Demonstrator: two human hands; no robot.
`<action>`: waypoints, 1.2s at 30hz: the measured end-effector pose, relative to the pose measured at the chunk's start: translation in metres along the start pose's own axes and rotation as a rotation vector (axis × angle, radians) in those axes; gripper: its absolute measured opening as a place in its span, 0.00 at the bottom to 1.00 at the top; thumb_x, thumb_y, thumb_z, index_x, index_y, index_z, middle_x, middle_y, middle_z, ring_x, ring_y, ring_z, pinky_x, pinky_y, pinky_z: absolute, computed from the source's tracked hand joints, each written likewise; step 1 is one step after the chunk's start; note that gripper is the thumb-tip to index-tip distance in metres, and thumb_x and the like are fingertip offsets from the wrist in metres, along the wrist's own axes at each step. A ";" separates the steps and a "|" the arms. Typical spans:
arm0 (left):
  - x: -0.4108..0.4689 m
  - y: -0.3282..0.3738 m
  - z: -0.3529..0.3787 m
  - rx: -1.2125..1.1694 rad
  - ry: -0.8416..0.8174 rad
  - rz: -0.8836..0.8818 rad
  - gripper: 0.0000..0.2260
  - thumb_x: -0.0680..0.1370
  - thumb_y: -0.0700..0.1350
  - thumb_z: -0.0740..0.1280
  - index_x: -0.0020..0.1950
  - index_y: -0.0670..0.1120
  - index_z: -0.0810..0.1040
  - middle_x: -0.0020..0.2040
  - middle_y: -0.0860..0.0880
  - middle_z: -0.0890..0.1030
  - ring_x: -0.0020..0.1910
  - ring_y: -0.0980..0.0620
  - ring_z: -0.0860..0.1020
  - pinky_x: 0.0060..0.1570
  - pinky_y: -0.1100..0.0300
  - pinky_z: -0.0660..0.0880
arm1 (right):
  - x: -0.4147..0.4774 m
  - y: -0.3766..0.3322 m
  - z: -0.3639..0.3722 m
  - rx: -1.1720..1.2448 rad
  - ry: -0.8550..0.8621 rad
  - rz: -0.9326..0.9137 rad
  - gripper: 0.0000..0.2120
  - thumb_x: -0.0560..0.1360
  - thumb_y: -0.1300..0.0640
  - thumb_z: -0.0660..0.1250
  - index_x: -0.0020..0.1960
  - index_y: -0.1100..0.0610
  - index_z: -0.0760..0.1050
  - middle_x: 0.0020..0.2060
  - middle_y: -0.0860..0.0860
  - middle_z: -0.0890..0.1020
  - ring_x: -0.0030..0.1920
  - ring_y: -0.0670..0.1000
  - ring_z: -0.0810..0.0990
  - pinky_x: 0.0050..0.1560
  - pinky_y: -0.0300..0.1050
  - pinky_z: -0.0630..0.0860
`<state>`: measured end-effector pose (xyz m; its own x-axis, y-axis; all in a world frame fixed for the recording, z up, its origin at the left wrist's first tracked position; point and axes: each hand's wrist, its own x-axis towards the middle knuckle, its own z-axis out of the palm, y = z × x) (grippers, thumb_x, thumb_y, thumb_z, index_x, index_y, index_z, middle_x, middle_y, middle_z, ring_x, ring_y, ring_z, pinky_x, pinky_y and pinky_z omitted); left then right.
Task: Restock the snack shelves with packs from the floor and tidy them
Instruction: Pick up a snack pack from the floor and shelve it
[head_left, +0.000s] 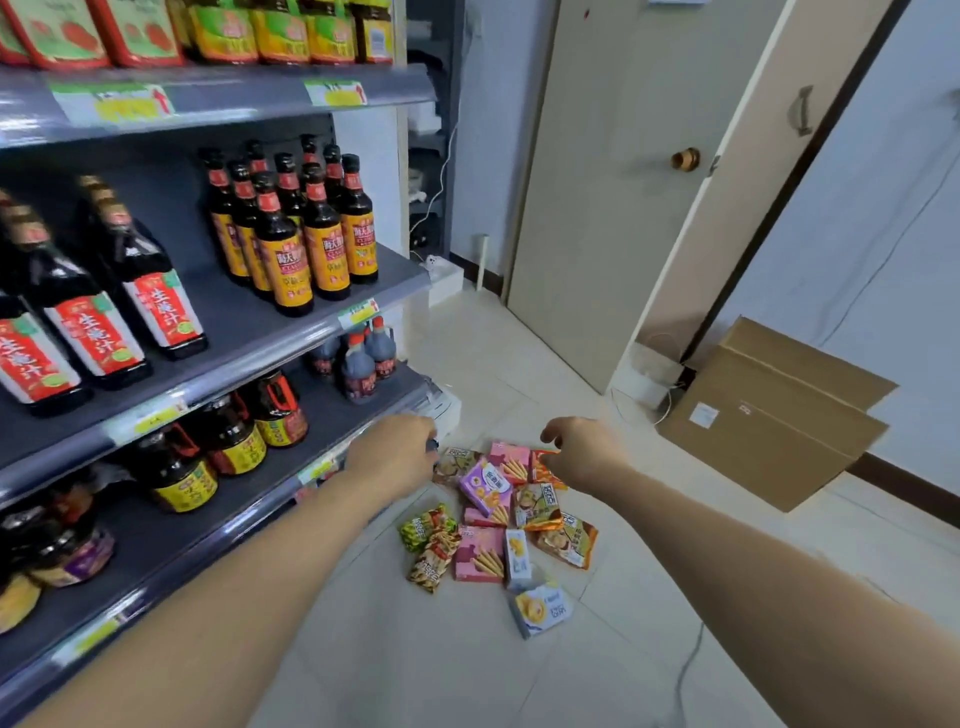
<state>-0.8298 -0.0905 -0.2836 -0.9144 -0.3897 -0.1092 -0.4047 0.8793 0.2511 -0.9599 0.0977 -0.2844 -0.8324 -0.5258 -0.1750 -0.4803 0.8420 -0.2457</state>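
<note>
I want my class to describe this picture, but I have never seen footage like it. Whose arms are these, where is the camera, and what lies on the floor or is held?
No machine here: a person wears one wide-angle camera on the head, looking forward and down, so both bare arms are the wearer's own. The left hand reaches toward the end of a low shelf; its fingers are hidden, so I cannot tell whether it holds anything. The right hand hovers over a pile of snack packs on the floor, fingers loosely curled, holding nothing. The pile includes pink boxes, a purple box and green packets. Dark sauce bottles stand on the shelves on the left. A cardboard box sits by the wall.
</note>
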 end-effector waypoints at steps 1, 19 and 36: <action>0.014 0.002 0.007 0.003 -0.015 0.006 0.14 0.79 0.50 0.62 0.62 0.47 0.76 0.62 0.47 0.77 0.61 0.45 0.75 0.55 0.52 0.75 | 0.012 0.006 0.004 0.002 -0.014 0.014 0.16 0.75 0.54 0.66 0.62 0.52 0.75 0.59 0.52 0.80 0.54 0.53 0.79 0.44 0.41 0.72; 0.279 0.004 0.141 -0.048 -0.316 0.056 0.13 0.80 0.47 0.61 0.64 0.47 0.75 0.60 0.47 0.78 0.56 0.46 0.78 0.51 0.53 0.76 | 0.243 0.094 0.099 0.078 -0.243 0.218 0.14 0.75 0.53 0.63 0.60 0.49 0.77 0.57 0.49 0.81 0.56 0.52 0.79 0.48 0.44 0.75; 0.453 -0.040 0.381 -0.069 -0.467 0.000 0.12 0.80 0.48 0.62 0.62 0.48 0.74 0.54 0.49 0.80 0.51 0.49 0.79 0.48 0.56 0.78 | 0.411 0.181 0.318 0.104 -0.463 0.344 0.16 0.75 0.52 0.66 0.62 0.48 0.76 0.57 0.47 0.81 0.55 0.52 0.80 0.47 0.44 0.78</action>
<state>-1.2287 -0.1978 -0.7099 -0.8236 -0.2110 -0.5265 -0.4183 0.8528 0.3127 -1.3010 -0.0045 -0.7041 -0.7167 -0.2419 -0.6541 -0.1550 0.9697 -0.1888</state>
